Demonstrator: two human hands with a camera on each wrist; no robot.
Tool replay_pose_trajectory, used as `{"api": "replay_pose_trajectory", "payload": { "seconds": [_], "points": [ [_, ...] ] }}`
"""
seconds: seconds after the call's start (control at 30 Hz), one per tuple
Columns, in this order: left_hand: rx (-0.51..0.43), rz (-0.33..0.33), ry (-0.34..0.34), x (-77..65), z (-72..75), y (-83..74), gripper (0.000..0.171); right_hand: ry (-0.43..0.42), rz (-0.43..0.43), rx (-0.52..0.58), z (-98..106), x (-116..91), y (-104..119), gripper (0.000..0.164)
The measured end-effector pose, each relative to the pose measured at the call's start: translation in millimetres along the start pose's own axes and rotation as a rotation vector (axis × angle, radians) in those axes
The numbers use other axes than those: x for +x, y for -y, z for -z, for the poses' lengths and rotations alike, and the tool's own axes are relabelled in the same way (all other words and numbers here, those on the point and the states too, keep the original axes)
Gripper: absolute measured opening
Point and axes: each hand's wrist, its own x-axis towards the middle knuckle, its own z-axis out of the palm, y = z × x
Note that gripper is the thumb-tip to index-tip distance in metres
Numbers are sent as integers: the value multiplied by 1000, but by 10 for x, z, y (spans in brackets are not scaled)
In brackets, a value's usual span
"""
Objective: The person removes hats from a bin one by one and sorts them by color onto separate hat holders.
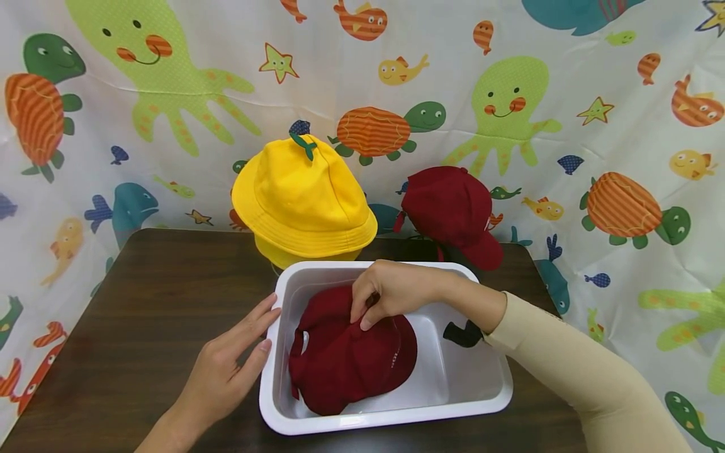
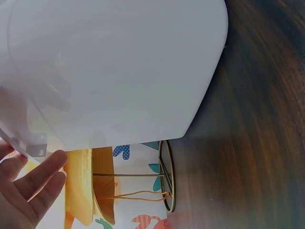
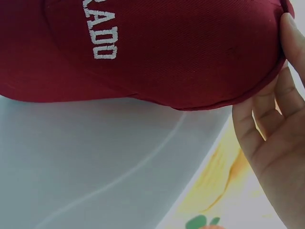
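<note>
A dark red baseball cap [image 1: 345,358] lies inside a white plastic tub [image 1: 385,423], its brim toward the right. White stitched letters show on its front panel, close up in the right wrist view. My right hand [image 1: 391,292] reaches over the tub from the right and pinches the top of the cap between thumb and fingers. At the tub's left rim my left hand [image 1: 232,358] touches the edge, fingers fairly straight. In the left wrist view, the left fingertips [image 2: 56,160] lie by the rim next to the tub's outer wall.
Behind the tub, a yellow bucket hat [image 1: 306,195] with a green sprout sits on a wire stand [image 2: 167,176]. Another dark red cap [image 1: 450,207] is propped up at the back right. A curtain [image 1: 340,69] with sea animals hangs behind the dark wooden table [image 1: 141,340].
</note>
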Motion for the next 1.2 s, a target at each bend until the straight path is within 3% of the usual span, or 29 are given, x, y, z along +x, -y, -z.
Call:
{"api": "replay_pose_trajectory", "payload": {
  "seconds": [0.23, 0.53, 0.83, 1.2],
  "points": [
    [-6, -38, -22, 0, -15, 14, 60, -40, 28, -16, 78, -99, 74, 12],
    [7, 15, 17, -8, -10, 8, 61, -98, 51, -14, 178, -245, 195, 12],
    [29, -2, 4, -9, -21, -5, 65, -173, 21, 19, 272, -399, 314, 12],
    [37, 35, 16, 3, -15, -7, 63, -247, 37, 29, 433, -603, 464, 13]
  ]
}}
